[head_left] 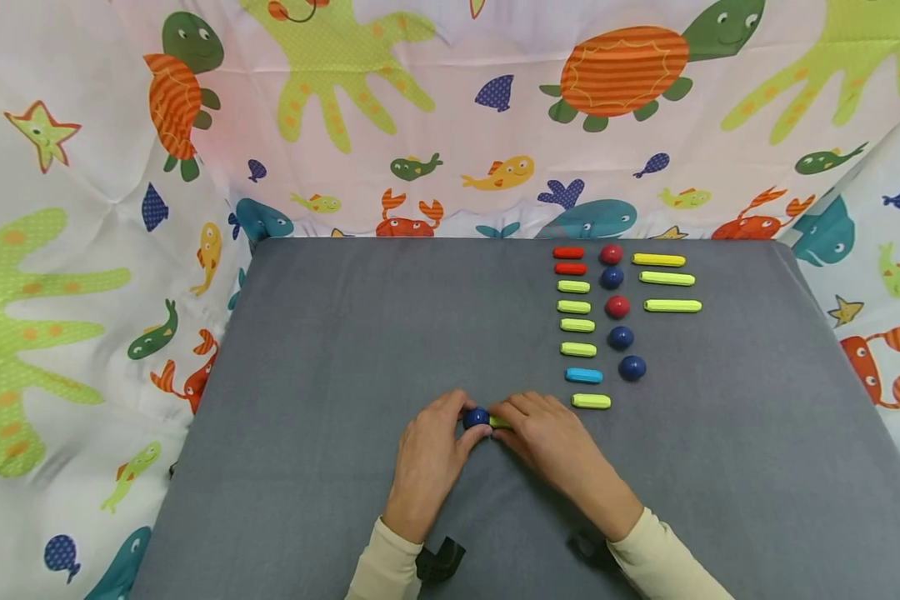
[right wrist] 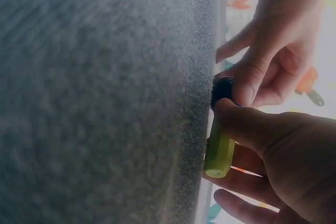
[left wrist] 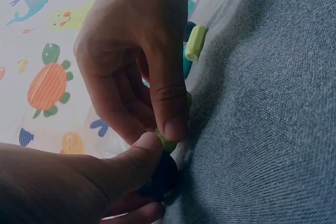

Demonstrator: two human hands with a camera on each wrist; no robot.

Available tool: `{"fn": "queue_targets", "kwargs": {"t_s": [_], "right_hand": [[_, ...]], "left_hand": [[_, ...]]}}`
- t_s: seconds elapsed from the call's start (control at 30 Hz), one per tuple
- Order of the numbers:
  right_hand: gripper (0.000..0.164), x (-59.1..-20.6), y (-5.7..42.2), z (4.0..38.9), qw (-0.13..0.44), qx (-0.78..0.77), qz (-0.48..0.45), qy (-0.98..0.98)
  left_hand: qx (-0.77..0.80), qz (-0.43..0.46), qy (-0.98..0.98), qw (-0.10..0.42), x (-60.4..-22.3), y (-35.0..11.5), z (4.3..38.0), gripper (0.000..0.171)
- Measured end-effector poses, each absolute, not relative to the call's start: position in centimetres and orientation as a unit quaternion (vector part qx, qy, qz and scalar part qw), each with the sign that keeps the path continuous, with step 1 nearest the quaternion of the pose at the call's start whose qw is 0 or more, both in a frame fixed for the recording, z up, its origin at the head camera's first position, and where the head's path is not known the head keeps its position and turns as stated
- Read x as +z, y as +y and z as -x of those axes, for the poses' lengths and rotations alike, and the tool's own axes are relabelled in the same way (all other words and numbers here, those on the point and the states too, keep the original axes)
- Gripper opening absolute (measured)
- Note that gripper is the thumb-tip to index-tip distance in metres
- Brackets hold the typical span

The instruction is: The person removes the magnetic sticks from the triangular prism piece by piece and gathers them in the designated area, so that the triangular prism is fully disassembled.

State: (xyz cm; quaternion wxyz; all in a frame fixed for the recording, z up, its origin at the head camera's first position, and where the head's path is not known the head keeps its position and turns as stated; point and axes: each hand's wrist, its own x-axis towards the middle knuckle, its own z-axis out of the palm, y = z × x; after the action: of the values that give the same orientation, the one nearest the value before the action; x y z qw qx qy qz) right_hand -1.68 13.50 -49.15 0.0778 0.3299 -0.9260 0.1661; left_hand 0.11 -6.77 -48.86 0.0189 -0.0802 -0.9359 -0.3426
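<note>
Close to the table's front, my left hand (head_left: 429, 458) pinches a dark blue ball (head_left: 477, 417) between thumb and fingers. My right hand (head_left: 558, 442) holds a short yellow-green rod (head_left: 499, 422), whose end meets the ball's right side. In the right wrist view more of the rod (right wrist: 219, 157) shows, lying under my right thumb, with the ball (right wrist: 223, 88) at its far end. The left wrist view has the ball (left wrist: 161, 178) partly behind my left thumb, and fingers cover most of the rod.
On the grey table (head_left: 330, 350), a column of short rods, red (head_left: 570, 269), yellow-green (head_left: 578, 349) and blue (head_left: 583, 376), stands right of centre. Beside it are red balls (head_left: 617, 307), blue balls (head_left: 632, 367) and longer yellow-green rods (head_left: 672, 306). A patterned curtain (head_left: 450, 108) surrounds the table.
</note>
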Motion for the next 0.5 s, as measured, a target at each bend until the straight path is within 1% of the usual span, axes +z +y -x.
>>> {"fn": "queue_targets", "kwargs": {"t_s": [0.5], "right_hand": [[0.018,-48.98,13.23,1.86,0.081,0.16,-0.327,-0.928]], "left_hand": [[-0.343,0.082,-0.935,0.026,-48.97,-6.54,-0.17,0.028]]}}
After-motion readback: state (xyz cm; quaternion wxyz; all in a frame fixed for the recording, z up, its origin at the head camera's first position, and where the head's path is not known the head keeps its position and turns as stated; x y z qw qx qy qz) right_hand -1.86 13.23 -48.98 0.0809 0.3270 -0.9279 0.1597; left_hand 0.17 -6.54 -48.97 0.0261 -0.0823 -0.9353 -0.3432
